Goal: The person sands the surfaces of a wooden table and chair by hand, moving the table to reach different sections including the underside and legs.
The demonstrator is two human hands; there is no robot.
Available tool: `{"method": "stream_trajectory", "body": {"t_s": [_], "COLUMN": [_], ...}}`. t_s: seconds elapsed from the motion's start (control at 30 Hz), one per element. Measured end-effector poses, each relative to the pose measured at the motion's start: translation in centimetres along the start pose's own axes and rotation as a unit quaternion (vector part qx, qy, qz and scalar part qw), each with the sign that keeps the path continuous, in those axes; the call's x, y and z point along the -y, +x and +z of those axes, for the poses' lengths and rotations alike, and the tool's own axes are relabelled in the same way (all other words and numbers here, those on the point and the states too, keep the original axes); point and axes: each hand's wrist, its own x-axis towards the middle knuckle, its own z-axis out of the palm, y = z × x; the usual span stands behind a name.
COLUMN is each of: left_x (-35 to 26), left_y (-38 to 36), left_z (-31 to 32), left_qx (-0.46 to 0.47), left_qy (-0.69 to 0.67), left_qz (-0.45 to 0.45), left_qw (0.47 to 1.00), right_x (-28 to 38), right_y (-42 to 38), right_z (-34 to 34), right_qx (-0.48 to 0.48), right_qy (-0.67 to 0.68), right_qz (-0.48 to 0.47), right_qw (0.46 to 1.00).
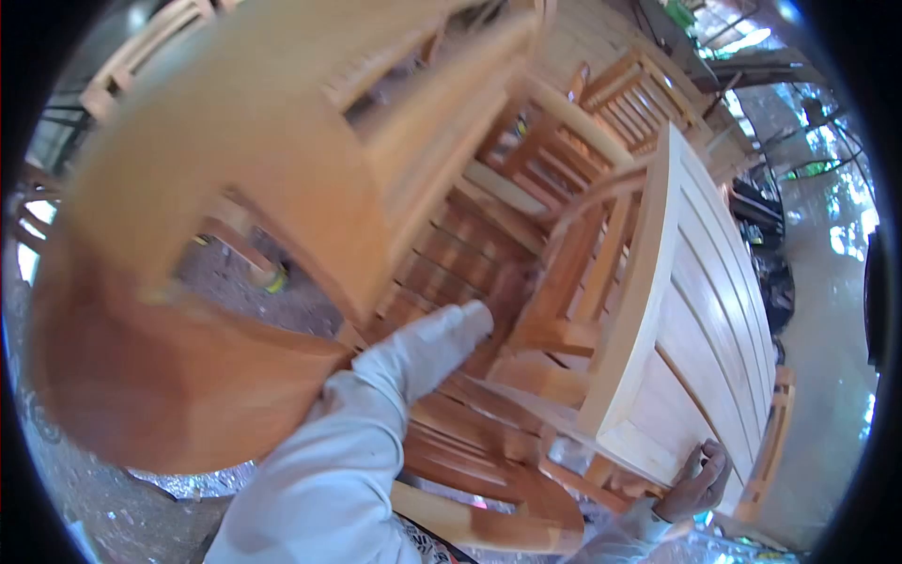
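My left hand [510,285], at the end of a pale sleeve, reaches in among wooden chair parts beside the brown slatted seat [456,254]. It is blurred and dark, so its fingers and anything in them cannot be made out. My right hand [700,481] is at the lower corner of a pale slatted wooden tabletop [700,310], its fingers curled against the surface. Whatever may be inside those fingers is hidden. A large, smooth orange-brown wooden piece [282,122] fills the left side close to the camera, blurred, with an opening through it.
More wooden chairs [639,99] stand behind at the top. A reddish slatted wooden piece [470,461] lies low in front of me, near my left sleeve. Another pale wooden frame [778,437] shows beyond the tabletop at the right. Dusty ground [235,282] shows through the opening.
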Motion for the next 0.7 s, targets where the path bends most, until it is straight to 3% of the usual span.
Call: {"method": "stream_trajectory", "body": {"t_s": [0.1, 0.17, 0.23, 0.3, 0.4, 0.5, 0.57, 0.6, 0.63, 0.7], "left_x": [-1.6, -4.4, -7.9, -2.8, -6.6, -6.6, -1.7, -2.3, -2.8, -11.2], "left_y": [-2.4, -3.4, -5.9, -7.4, -9.8, -11.7, -12.3, -12.1, -12.0, -13.8], "left_z": [-0.7, -2.1, -3.2, -2.2, -4.5, -4.9, -4.1, -4.1, -4.4, -7.0], "left_qx": [-0.041, 0.082, 0.045, -0.020, 0.047, 0.070, 0.068, 0.067, 0.085, 0.119], "left_qy": [0.010, 0.078, 0.034, 0.024, 0.044, -0.045, -0.082, -0.102, -0.072, -0.011], "left_qz": [0.013, -0.205, -0.210, -0.038, -0.133, -0.200, -0.144, -0.116, -0.155, -0.238], "left_qw": [0.999, 0.972, 0.976, 0.999, 0.989, 0.976, 0.984, 0.986, 0.982, 0.964], "right_x": [0.3, -0.4, -2.1, -0.8, -0.1, -2.0, 0.4, 1.5, 1.4, 0.9], "right_y": [0.0, 0.4, 0.6, 0.3, 0.0, 1.2, 0.0, -0.5, -0.4, -0.3], "right_z": [0.2, -0.6, -0.7, -0.6, -0.6, -0.8, -0.8, -0.9, -0.8, -0.9], "right_qx": [0.012, 0.038, 0.038, 0.063, 0.071, 0.022, 0.055, 0.071, 0.070, 0.072], "right_qy": [0.014, -0.014, -0.051, 0.013, -0.025, -0.186, -0.032, 0.046, 0.038, 0.020], "right_qz": [-0.012, -0.044, -0.121, -0.048, -0.105, -0.395, -0.183, -0.073, -0.099, -0.147], "right_qw": [1.000, 0.998, 0.991, 0.997, 0.992, 0.900, 0.981, 0.994, 0.992, 0.986]}}
